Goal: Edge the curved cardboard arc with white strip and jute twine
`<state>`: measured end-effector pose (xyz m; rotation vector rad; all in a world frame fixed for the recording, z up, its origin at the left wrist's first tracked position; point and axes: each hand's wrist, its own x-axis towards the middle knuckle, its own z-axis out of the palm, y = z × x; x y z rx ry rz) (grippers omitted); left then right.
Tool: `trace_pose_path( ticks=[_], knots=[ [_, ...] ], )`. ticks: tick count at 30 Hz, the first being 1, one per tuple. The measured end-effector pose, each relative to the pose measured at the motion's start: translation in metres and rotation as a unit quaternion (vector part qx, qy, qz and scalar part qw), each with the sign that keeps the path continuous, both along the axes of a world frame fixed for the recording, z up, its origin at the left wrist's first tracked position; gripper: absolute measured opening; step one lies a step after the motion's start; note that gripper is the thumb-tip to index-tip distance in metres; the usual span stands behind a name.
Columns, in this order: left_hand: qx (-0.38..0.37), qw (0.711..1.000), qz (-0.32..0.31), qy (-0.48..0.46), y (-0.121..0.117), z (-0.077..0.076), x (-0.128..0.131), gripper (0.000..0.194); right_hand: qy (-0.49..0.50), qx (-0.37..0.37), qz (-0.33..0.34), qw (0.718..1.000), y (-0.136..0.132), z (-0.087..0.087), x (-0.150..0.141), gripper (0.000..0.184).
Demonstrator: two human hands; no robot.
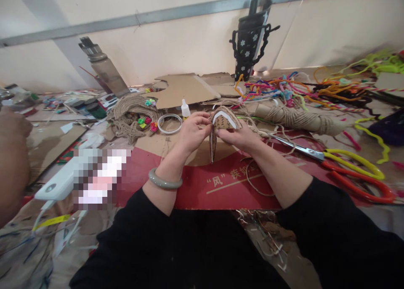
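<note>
My right hand (242, 136) grips a small curved cardboard piece (223, 120) edged with brown twine, with a white strip and printed letters on its face. The fingers of my left hand (195, 132) are closed at the piece's left edge; a narrow flap (213, 148) hangs down there. Under both hands lies a red-and-brown cardboard sheet (195, 188). A white-capped glue bottle (185, 109) stands just beyond my left hand, beside a pale ring (169, 124). Loose twine (252, 179) loops below my right hand.
Scissors (315, 153) with yellow and red handles lie at right, near a twine roll (293, 118). Colourful yarn (290, 89) and a flowered tumbler (248, 45) are behind. A grey bottle (104, 68), white power bank (67, 175) and another person's arm (12, 167) are at left.
</note>
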<state>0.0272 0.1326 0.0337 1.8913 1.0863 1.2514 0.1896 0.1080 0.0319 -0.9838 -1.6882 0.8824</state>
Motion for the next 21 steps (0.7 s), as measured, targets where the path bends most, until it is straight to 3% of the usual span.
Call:
trace_pose_path(
  ticks=[8,14,21],
  knots=[
    [-0.035,0.999,-0.001,-0.032,-0.0016,0.0007,0.0014,0.005,0.003,0.018,0.018,1.000,0.0057,-0.0025,0.0003,0.016],
    [-0.066,0.996,-0.001,-0.061,-0.0044,0.0046,0.0021,0.007,0.068,-0.056,0.046,0.995,0.0043,-0.0009,-0.0008,0.017],
    [-0.117,0.986,0.004,-0.119,-0.0016,0.0063,-0.0010,0.009,0.123,-0.103,0.044,0.986,-0.0002,0.0060,0.0028,0.035]
  ],
)
